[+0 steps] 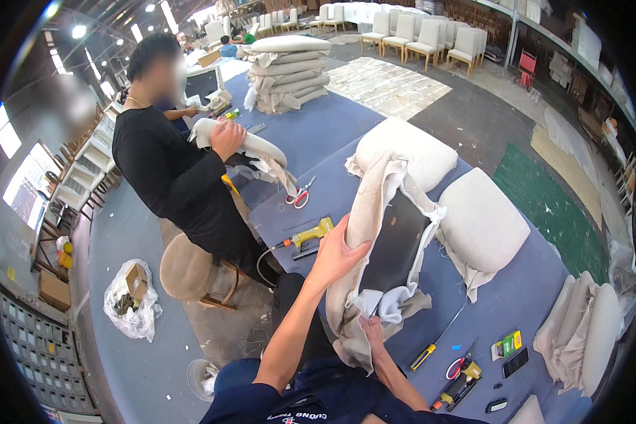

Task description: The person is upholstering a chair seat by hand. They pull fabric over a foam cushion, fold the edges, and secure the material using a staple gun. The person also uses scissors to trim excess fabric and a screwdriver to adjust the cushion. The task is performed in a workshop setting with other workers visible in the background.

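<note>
A chair cushion [399,233] in beige fabric stands tilted before me on the blue-covered table, its dark backing facing up and loose cloth edges folded around it. My left hand [340,251] grips its left side, thumb over the fabric edge. At the near end my right hand [373,333] pinches the loose fabric next to some white lining [396,304]. A yellow staple gun [314,233] lies just left of the cushion, with a hose running from it. To the right of my right hand lies a yellow-handled screwdriver [424,357].
Two covered cushions [484,222] lie beyond and right. Red-handled scissors [456,367], another staple gun [459,387], a small green-yellow box [507,344] and a phone [516,362] lie near right. Across the table a co-worker [169,155] in black holds another cushion; a round stool [187,268] stands left.
</note>
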Available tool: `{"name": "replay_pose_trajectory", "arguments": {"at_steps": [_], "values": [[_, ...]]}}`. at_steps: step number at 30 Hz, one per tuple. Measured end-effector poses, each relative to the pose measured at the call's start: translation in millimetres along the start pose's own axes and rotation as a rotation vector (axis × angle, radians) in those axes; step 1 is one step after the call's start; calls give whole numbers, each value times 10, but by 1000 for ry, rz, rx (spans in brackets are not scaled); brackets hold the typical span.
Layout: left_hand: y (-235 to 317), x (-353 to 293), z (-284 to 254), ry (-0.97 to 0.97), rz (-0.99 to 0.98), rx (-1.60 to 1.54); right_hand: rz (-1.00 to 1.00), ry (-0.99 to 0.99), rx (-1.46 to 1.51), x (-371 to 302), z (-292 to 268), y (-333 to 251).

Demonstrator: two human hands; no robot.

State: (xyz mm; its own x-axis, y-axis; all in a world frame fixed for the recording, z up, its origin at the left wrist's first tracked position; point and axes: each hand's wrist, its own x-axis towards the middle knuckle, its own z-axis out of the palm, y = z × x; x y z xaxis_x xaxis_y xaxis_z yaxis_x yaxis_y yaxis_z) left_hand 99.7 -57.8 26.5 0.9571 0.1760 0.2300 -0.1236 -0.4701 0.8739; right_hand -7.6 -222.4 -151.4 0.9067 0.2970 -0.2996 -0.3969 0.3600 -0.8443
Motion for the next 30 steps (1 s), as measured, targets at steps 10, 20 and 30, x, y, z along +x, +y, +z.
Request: {"name": "replay_pose_trajectory", "arguments": {"at_steps": [10, 20, 30], "values": [[-527, -115, -439, -77, 58, -175, -504, 286, 501, -83, -1554, -1563], [-127, -496, -215, -93, 10, -137, -987, 128, 557, -719, -1880, -2770], [62, -1057, -177, -96, 43, -132, -1085, 536, 283, -235, -973, -3260]]}}
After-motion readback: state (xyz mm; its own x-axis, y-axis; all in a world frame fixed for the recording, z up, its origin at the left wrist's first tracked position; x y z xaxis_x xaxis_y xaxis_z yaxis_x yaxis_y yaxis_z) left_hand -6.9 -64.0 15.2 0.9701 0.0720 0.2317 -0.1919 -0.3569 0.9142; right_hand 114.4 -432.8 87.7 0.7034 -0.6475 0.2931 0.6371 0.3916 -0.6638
